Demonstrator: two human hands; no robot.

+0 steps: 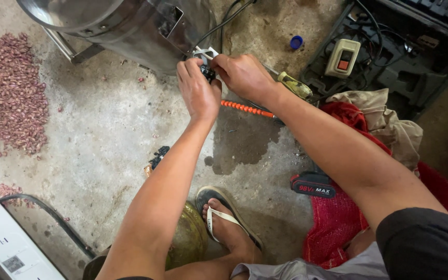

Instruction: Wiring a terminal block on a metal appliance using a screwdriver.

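1. Black plastic part, small, prob. a switch or connector (208,73), sits pinched between both hands right at the side of the steel drum machine (130,26), just above the concrete floor (110,135).
2. Left hand (198,91): grip narrow, fingers curled round the black part from the left, thumb side toward it.
3. Right hand (243,75): grip closed on the same part from the right; a screwdriver w/ yellow-green handle (295,86) lies under the wrist, can't tell if the hand holds it or it rests on the floor.
4. Handling, my guess: the part looks light, stiff, brittle-ish plastic w/ thin black cables (224,23) running off it, so take it by the body, not by the wires; small enough to slip from the fingers.
5. Nearby: orange ribbed rod (247,109) just below the hands, blue cap (296,42) on the floor, open black tool case (390,57) w/ a beige switch box (342,57), red mesh sack (338,218) and tan cloth (385,119) at right, black-red battery pack (312,184) by the sack, pile of reddish shallots (9,91) at left.
6. Sandalled foot (226,220) planted on the floor near a brassy round object (187,238).
7. Hard to make out: most of the black part is covered by fingers; drum top cut off by frame edge; white device (6,243) bottom left only partly in view.
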